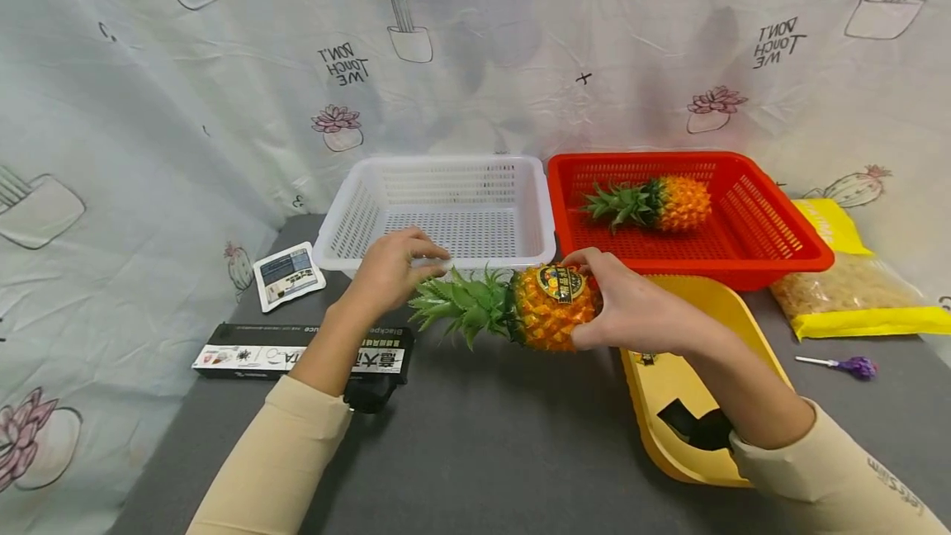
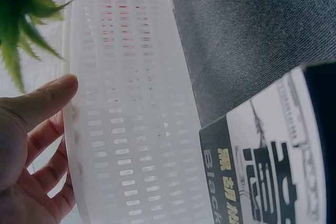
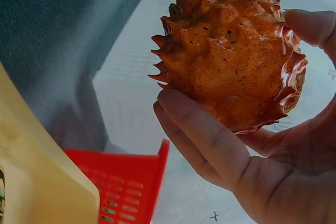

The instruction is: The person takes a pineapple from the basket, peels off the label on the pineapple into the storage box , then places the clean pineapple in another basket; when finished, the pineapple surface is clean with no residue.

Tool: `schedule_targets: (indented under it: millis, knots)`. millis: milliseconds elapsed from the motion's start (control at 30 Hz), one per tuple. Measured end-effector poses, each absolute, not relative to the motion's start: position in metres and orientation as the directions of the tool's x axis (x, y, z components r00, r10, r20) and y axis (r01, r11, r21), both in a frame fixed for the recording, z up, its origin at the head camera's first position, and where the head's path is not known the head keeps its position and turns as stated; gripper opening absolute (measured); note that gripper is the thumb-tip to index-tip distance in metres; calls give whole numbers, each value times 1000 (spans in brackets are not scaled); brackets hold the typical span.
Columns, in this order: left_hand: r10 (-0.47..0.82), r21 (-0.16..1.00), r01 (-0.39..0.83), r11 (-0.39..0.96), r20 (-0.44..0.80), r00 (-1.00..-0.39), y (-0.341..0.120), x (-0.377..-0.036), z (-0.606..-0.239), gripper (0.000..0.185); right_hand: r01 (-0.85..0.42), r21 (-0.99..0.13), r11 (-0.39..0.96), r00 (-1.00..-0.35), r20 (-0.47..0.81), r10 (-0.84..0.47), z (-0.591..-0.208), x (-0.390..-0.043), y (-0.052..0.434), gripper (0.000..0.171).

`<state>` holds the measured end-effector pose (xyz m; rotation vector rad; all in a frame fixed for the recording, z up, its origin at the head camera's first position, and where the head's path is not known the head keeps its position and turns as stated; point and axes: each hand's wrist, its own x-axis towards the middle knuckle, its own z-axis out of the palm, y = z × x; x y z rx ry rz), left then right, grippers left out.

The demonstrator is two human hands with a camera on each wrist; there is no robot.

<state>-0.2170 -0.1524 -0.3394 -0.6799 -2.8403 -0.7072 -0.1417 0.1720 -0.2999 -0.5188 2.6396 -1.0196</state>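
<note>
Grey table (image 1: pixel 483 436), cactus-print cloth behind — the right hand (image 1: pixel 631 308) grasps a pineapple (image 1: pixel 550 308) by its body, held sideways before the white basket (image 1: pixel 446 209); the left hand (image 1: pixel 390 267), fingers loose, reaches its leaves, holding nothing

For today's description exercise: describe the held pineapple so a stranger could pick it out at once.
Start at the white basket at the table's back. Just in front of its near rim, the right hand grips a pineapple lying sideways. Unlike the pineapple in the red basket, it carries a round sticker.
</note>
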Motion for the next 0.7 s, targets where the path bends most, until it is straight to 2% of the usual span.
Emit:
schedule_targets:
  millis: [367, 700]
  knots:
    - [375, 435, 424, 795, 198, -906, -153, -215, -335, 23, -216, -667, 713, -891, -164, -423, -324, -155, 158, 82]
    - [369, 392, 422, 817, 208, -906, -150, -214, -335, 24, -197, -662, 723, -877, -210, -432, -334, -166, 150, 84]
